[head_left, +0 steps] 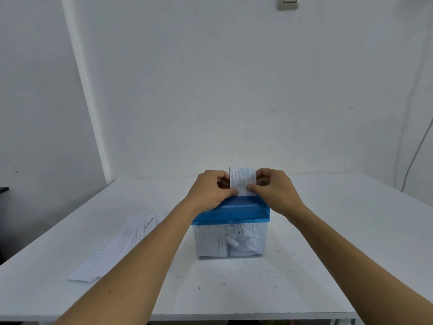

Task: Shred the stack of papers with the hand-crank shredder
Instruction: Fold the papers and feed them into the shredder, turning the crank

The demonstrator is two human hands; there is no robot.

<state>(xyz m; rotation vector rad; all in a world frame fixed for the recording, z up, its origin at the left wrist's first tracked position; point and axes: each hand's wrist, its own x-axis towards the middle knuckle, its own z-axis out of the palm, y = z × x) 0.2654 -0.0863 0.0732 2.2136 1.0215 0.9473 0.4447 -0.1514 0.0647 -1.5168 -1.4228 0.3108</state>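
White table (328, 231), wall switch (288, 1), cable (416, 151)

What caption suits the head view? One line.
Left hand and right hand pinch a paper strip over the shredder; paper stack lies left.

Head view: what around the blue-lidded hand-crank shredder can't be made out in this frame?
Feed slot in the blue plastic lid: head view, covered by the left hand, the right hand and the white printed paper strip they pinch.
Crank handle: none shows in head view.
Print on the strip: too small to read.
Sheet count of the white paper stack: partly behind the left forearm.
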